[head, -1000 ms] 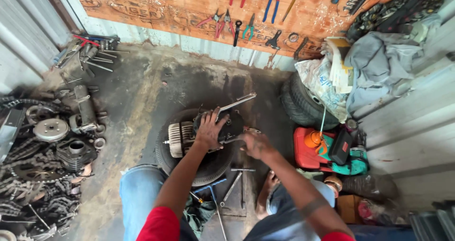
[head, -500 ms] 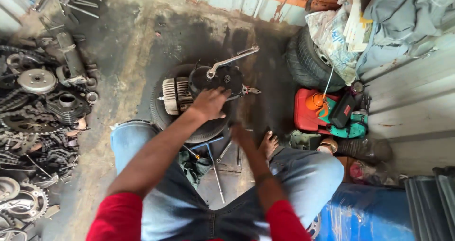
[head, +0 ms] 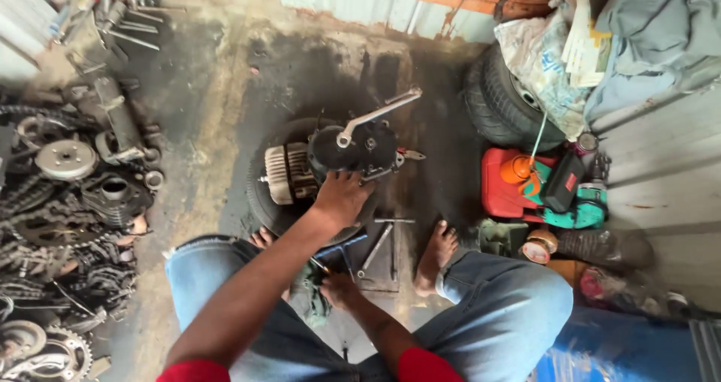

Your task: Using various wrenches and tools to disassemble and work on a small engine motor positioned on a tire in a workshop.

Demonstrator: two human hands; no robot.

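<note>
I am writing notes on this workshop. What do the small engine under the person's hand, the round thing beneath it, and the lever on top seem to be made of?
The engine looks like cast metal: a pale, dull, finned cylinder and a dark, greasy case. The left hand rests on it. The tyre beneath seems black rubber, matte and round. The lever is probably bare steel, grey with a slight shine.
</note>
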